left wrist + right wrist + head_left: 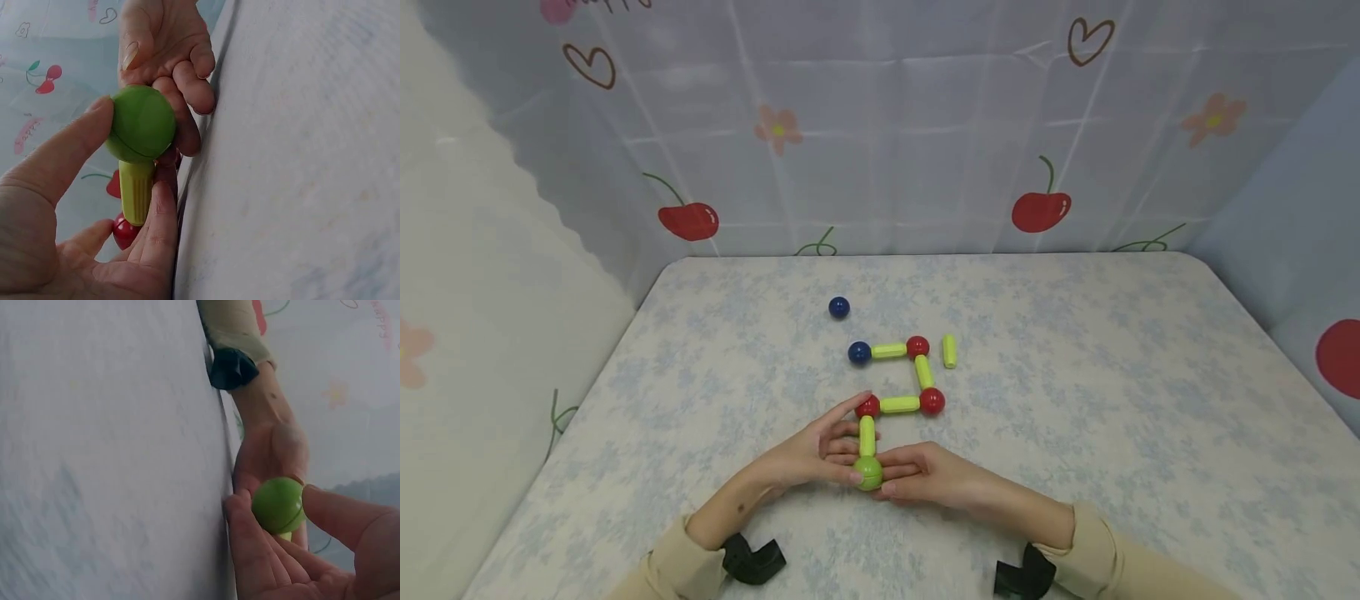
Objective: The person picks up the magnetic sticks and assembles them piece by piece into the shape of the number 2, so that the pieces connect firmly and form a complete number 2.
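My left hand lies along the near end of a chain of magnetic balls and sticks, its index finger on a red ball. Its thumb presses the green ball, with other fingers behind the yellow-green stick. From the other side my right hand pinches that green ball between thumb and fingers. Beyond the hands, the chain zigzags through a stick, a red ball, another stick, a red ball and a further stick to a blue ball.
A loose blue ball sits behind the chain. To the chain's right lies a loose yellow-green stick. The table has a pale floral cover, with a printed curtain hanging at its back edge.
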### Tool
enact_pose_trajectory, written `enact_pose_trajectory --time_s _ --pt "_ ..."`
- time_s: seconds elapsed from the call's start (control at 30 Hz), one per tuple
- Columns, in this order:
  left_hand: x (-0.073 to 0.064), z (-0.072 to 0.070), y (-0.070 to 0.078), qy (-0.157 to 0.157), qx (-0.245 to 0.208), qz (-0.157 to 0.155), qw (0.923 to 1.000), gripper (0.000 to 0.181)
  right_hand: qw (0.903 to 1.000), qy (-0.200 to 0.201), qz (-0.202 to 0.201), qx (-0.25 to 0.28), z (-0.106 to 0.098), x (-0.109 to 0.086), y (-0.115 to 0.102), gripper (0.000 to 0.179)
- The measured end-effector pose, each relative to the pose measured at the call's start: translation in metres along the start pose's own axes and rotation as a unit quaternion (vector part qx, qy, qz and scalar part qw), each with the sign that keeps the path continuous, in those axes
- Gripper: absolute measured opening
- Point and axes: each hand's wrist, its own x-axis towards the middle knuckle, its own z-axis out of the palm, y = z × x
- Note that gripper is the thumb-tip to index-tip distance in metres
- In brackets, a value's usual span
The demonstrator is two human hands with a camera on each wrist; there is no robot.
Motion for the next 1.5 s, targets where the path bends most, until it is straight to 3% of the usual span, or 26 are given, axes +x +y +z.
enact_pose_trajectory --time_s 0.23,0.37,0.43,0.53,0.67,0.77,0.87,1.03,1.33,1.5 --pt "0.001 0.001 0.000 0.020 0.011 0.001 0.9997 0.093 0.9921 -0.020 -0.017 -0.123 -0.017 -0.011 -0.014 0.041" --pt "0.001 0.002 0.002 0.033 0.029 0.001 0.9990 0.094 0.9785 0.008 -0.045 -0.201 -0.030 -0.017 -0.025 0.039" --pt "0.001 0.002 0.003 0.041 0.046 -0.006 0.9981 0.095 0.9710 0.057 -0.067 -0.222 -0.043 -0.019 -0.031 0.039" --pt "-0.001 0.003 0.005 0.053 0.077 -0.020 0.9954 0.095 0.9525 0.174 -0.098 -0.230 -0.067 -0.021 -0.039 0.039" --pt "-0.002 0.004 0.006 0.065 0.110 -0.032 0.9913 0.094 0.9136 0.318 -0.109 -0.229 -0.096 -0.017 -0.036 0.042" --pt "-0.002 0.005 0.005 0.060 0.125 -0.025 0.9899 0.090 0.8880 0.367 -0.094 -0.261 -0.110 -0.010 -0.026 0.047" --pt "-0.002 0.006 0.003 0.048 0.143 -0.010 0.9885 0.078 0.8729 0.374 -0.069 -0.305 -0.117 0.001 -0.016 0.053" --pt "-0.002 0.006 0.002 0.047 0.162 0.008 0.9857 0.058 0.8571 0.356 -0.053 -0.369 -0.119 0.017 -0.007 0.063" --pt "0.002 0.008 0.003 0.060 0.165 0.016 0.9844 0.051 0.8110 0.392 -0.095 -0.424 -0.118 0.030 -0.001 0.057" --pt "0.008 0.005 0.005 0.071 0.160 0.028 0.9842 0.051 0.8022 0.410 -0.110 -0.420 -0.118 0.029 -0.003 0.046"
